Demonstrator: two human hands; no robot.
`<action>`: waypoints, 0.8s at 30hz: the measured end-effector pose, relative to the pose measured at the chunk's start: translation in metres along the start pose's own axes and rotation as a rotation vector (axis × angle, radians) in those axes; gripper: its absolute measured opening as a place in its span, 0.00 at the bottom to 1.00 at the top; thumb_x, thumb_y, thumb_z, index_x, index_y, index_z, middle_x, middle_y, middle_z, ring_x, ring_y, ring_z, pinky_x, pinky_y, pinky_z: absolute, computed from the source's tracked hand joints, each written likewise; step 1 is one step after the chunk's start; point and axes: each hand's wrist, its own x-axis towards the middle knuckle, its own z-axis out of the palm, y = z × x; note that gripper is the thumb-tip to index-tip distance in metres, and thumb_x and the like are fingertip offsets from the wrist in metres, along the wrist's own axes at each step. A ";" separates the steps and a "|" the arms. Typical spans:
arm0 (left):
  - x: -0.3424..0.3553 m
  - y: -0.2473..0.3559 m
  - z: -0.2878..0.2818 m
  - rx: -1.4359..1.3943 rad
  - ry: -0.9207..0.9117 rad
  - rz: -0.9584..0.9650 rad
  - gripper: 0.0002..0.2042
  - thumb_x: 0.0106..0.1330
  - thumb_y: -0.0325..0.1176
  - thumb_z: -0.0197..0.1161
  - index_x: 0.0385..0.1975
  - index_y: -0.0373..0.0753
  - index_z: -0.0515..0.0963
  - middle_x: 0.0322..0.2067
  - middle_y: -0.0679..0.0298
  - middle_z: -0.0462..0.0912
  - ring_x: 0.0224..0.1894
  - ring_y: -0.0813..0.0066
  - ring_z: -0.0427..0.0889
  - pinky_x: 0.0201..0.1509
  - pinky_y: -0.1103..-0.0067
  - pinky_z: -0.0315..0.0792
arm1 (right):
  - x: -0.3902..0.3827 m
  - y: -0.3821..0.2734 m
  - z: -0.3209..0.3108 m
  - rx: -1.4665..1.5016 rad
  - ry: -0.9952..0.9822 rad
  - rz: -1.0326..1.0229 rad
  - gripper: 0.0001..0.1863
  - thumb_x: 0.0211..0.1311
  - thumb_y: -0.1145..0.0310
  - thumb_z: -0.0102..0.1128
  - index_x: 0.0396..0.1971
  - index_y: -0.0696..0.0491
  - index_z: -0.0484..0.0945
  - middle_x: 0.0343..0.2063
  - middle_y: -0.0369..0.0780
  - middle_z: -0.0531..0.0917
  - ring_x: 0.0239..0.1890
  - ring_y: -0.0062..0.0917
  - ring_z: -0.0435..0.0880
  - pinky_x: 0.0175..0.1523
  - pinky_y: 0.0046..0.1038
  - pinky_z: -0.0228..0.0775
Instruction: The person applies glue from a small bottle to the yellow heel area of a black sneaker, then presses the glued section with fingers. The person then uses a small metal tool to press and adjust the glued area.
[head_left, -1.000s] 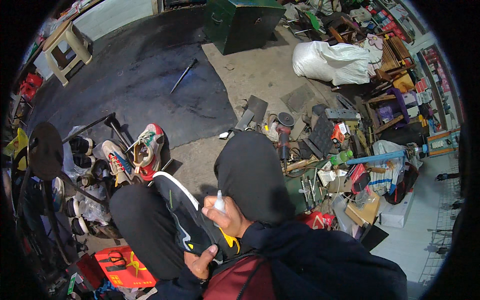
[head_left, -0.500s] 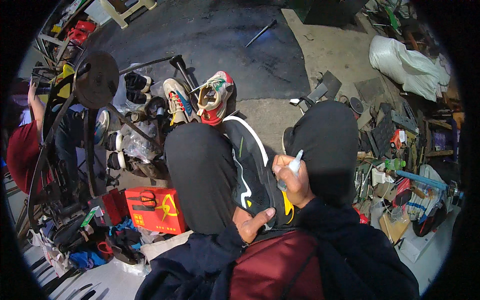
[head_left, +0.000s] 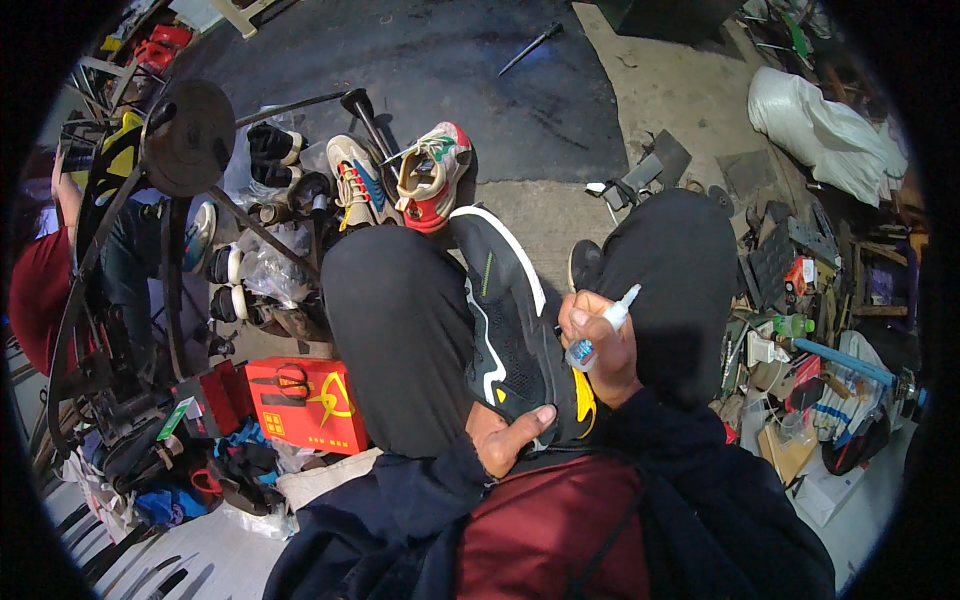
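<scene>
A black shoe with white sole edge, yellow heel piece and green accent lies tilted between my knees, toe pointing away from me. My left hand grips its heel end, thumb pressed on the side. My right hand is closed around a small squeeze bottle with a white nozzle pointing up and right, just right of the shoe. Part of the bottle is covered by my fingers.
A round metal stand, several other shoes and a red box are on the left, with another person beyond. Tools and scraps crowd the right side, below a white sack. A dark mat lies ahead.
The view has swung leftward since a second ago, bringing the other person into sight. My right hand has shifted off the shoe to the right, the bottle now tilted with its nozzle rightward.
</scene>
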 end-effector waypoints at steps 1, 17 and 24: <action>0.000 0.001 0.000 0.003 -0.004 -0.005 0.34 0.67 0.26 0.63 0.75 0.32 0.62 0.70 0.59 0.73 0.71 0.65 0.70 0.78 0.71 0.57 | 0.001 -0.001 -0.001 0.013 -0.011 0.029 0.19 0.67 0.59 0.58 0.19 0.49 0.65 0.21 0.32 0.69 0.21 0.14 0.62 0.28 0.22 0.55; -0.003 0.007 -0.001 0.037 -0.001 -0.038 0.34 0.66 0.25 0.61 0.74 0.33 0.63 0.67 0.59 0.75 0.69 0.65 0.74 0.76 0.72 0.60 | 0.003 -0.018 -0.001 0.105 0.012 0.117 0.21 0.69 0.53 0.56 0.19 0.48 0.66 0.20 0.33 0.69 0.21 0.16 0.62 0.29 0.23 0.54; -0.003 0.006 0.002 0.013 0.022 -0.048 0.35 0.65 0.24 0.62 0.75 0.33 0.62 0.67 0.59 0.75 0.69 0.65 0.73 0.76 0.72 0.59 | -0.002 -0.011 -0.009 0.161 -0.036 0.073 0.16 0.67 0.60 0.58 0.21 0.50 0.69 0.21 0.31 0.70 0.23 0.15 0.67 0.31 0.23 0.58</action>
